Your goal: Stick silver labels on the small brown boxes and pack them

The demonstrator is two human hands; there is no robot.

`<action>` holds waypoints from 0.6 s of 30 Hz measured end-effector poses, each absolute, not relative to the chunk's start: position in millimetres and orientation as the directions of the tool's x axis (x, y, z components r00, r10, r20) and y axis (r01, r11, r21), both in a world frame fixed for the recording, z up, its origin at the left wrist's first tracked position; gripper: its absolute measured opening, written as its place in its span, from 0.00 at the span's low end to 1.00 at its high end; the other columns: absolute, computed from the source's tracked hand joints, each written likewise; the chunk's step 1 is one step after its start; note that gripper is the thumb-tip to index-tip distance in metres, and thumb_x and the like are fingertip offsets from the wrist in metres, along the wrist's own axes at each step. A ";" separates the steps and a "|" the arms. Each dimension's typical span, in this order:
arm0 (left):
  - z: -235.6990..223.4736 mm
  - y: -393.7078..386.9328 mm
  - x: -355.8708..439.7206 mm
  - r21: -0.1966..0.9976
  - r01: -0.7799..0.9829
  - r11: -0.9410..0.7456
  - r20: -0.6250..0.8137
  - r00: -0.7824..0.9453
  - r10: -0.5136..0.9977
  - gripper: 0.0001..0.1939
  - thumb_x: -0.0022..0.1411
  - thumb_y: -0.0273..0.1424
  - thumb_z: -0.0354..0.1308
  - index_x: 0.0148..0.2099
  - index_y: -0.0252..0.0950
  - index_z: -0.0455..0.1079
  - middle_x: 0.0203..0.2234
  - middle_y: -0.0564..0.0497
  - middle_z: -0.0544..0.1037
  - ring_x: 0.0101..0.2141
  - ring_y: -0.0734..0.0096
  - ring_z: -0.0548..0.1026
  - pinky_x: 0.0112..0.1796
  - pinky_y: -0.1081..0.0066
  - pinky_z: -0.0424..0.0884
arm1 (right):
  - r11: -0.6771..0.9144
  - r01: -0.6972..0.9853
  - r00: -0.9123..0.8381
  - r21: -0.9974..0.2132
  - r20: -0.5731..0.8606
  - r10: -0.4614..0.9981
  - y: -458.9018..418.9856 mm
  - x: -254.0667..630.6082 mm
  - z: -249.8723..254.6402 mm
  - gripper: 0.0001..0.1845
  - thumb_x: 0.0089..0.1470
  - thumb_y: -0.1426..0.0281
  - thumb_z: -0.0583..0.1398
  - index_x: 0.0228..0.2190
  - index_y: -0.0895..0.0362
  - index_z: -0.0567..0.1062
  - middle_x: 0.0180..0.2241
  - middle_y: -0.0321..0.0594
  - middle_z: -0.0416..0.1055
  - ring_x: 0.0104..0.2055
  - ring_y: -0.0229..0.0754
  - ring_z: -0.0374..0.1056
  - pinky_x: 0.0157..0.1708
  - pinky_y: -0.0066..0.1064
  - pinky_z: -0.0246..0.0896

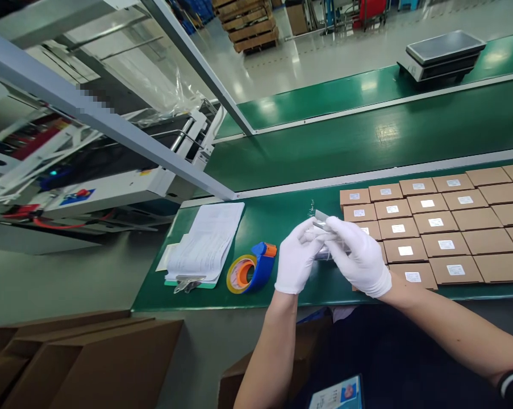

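My left hand [296,255] and my right hand [358,255], both in white gloves, meet over the green bench. Their fingers are closed together around a small silver-grey piece [321,218], whose exact kind I cannot make out. Below the fingers shows part of a shiny, dark-greyish item [324,254], mostly hidden by the gloves. Something clear and shiny, perhaps plastic, stands out just behind the fingertips. To the right of my right hand lie rows of small brown cardboard boxes [426,224], many with white labels.
A blue tape dispenser [263,267] with a tape roll lies left of my hands. Farther left is a clipboard with papers [205,241]. Beyond the bench runs a green conveyor belt [324,150], with a scale [446,48] behind it. A grey metal frame [154,142] rises at left.
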State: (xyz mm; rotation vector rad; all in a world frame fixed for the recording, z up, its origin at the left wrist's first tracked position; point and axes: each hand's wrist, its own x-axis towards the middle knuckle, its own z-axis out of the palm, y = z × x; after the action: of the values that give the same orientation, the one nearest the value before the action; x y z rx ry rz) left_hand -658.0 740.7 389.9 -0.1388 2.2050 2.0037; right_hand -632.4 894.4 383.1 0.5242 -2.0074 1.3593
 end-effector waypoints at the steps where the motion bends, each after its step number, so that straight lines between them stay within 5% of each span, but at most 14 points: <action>1: 385.3 739.4 -663.3 0.979 -0.171 0.110 -0.173 -0.985 0.008 0.37 0.55 0.41 0.72 0.63 0.31 0.71 0.33 0.49 0.81 0.36 0.66 0.77 0.42 0.68 0.73 | 0.372 -0.617 -0.730 -0.694 0.681 0.058 897.3 -628.2 385.3 0.34 0.65 0.78 0.57 0.68 0.43 0.62 0.55 0.41 0.78 0.51 0.44 0.77 0.51 0.39 0.78; 10: 338.4 715.9 -732.8 0.769 -0.270 0.579 -0.110 -0.948 -0.298 0.40 0.59 0.42 0.64 0.69 0.30 0.66 0.48 0.38 0.81 0.49 0.50 0.79 0.58 0.53 0.70 | 0.281 -0.222 -0.923 -0.934 0.294 0.250 1025.4 -592.2 376.1 0.22 0.66 0.72 0.58 0.60 0.49 0.70 0.50 0.46 0.75 0.43 0.43 0.76 0.47 0.44 0.79; 14: 362.8 735.6 -741.0 0.649 -0.358 0.671 -0.198 -0.931 -0.306 0.43 0.62 0.48 0.61 0.72 0.29 0.61 0.54 0.39 0.80 0.57 0.46 0.75 0.63 0.48 0.63 | 0.323 -0.092 -0.886 -0.942 0.226 0.406 1115.3 -577.2 383.4 0.23 0.62 0.70 0.62 0.58 0.52 0.71 0.50 0.47 0.76 0.37 0.40 0.76 0.42 0.42 0.80; 18: 377.3 744.1 -741.5 0.463 -0.451 0.763 -0.184 -0.891 -0.415 0.38 0.62 0.52 0.58 0.69 0.40 0.67 0.55 0.47 0.80 0.58 0.45 0.74 0.64 0.43 0.62 | 0.457 0.018 -0.829 -0.889 0.243 0.504 1185.8 -569.5 397.3 0.26 0.59 0.69 0.65 0.58 0.53 0.71 0.53 0.49 0.76 0.38 0.43 0.78 0.45 0.45 0.80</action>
State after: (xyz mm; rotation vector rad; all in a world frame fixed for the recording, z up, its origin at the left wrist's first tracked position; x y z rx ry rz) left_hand -741.5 744.1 377.3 -0.7086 2.8833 0.7847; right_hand -569.5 1185.8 397.3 -0.4360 -2.2317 1.3534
